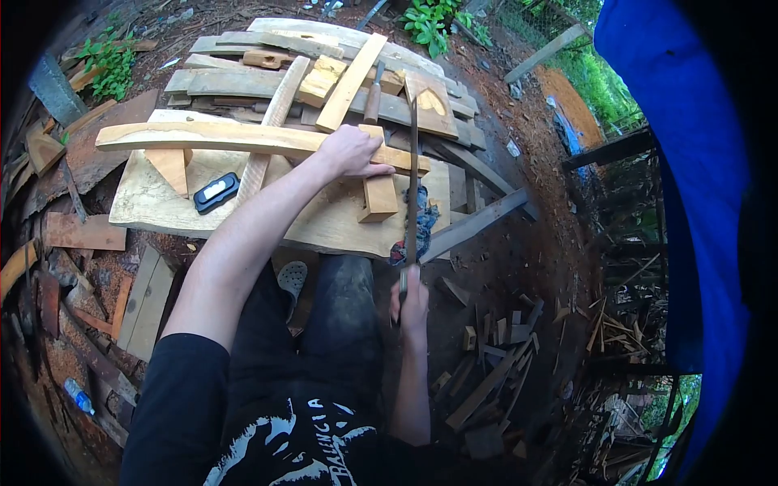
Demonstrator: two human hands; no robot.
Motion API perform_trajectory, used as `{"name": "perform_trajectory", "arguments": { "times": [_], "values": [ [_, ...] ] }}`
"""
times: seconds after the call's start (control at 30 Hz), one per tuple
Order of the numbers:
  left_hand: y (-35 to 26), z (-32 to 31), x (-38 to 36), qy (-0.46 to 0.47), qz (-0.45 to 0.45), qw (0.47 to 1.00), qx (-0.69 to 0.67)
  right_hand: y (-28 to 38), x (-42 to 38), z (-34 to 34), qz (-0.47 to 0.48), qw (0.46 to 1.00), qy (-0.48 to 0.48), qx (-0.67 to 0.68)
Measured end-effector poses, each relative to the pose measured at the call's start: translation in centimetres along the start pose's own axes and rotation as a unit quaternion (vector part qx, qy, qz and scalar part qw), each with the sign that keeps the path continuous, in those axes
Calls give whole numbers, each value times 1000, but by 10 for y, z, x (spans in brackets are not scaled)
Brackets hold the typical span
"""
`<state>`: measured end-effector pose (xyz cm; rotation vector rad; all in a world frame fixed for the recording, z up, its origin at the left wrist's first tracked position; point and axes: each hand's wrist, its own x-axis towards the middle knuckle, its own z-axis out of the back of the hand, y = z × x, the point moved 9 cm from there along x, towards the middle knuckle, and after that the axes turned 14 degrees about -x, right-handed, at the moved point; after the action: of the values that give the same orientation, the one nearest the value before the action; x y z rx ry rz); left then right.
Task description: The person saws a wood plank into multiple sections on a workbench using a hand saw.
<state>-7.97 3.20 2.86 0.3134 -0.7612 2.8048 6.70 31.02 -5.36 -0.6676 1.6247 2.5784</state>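
- Head view: an outdoor yard of reddish dirt is spreading around the person, with green plants (438, 20) growing at the far edge and a blue tarp (689, 162) hanging along the right side.
- A wide pale slab (324, 223) is serving as the work surface, lying on a heap of rough planks (235, 81) that is stretching away behind it.
- A long curved strip of wood (203, 136) is lying across the slab's far edge, running from its left corner towards the right.
- The left hand (350, 152) is pressing down on this curved strip near its right end, fingers together and curling over the wood.
- A short wooden block (378, 194) is sitting just beside that hand, reaching towards the slab's near edge.
- The right hand (411, 298) is gripping the handle of a long narrow saw (412, 178), fingers wrapped tight around it, below the slab's near right corner.
- The saw blade is standing nearly upright in the view, crossing the slab's right end and the curved strip just right of the left hand.
- A small black case (215, 192) is resting on the slab's left part, near a wedge-shaped offcut (172, 166).
- A chisel (373, 95) is lying on the planks beyond the far edge.
- Wood scraps (494, 364) are littering the ground on the right, and a plastic bottle (79, 396) is lying at lower left.
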Motion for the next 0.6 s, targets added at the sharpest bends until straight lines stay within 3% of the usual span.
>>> {"name": "perform_trajectory", "arguments": {
  "times": [0.17, 0.27, 0.33, 0.6],
  "values": [
    [1, -2, -2, -14, -6, 1000, 7, 72, 90, -18, 9, 999, -16, -31],
    [0, 2, 0, -27, -10, 1000, 12, 70, 102, -10, -65, 996, -38, -53],
    [1, 2, 0, -21, 3, 1000, 11, 69, 100, -13, 3, 999, -40, -31],
    [3, 0, 1, -4, 15, 1000, 10, -15, 10, -9, 27, 1000, -13, -7]
  ]
}}
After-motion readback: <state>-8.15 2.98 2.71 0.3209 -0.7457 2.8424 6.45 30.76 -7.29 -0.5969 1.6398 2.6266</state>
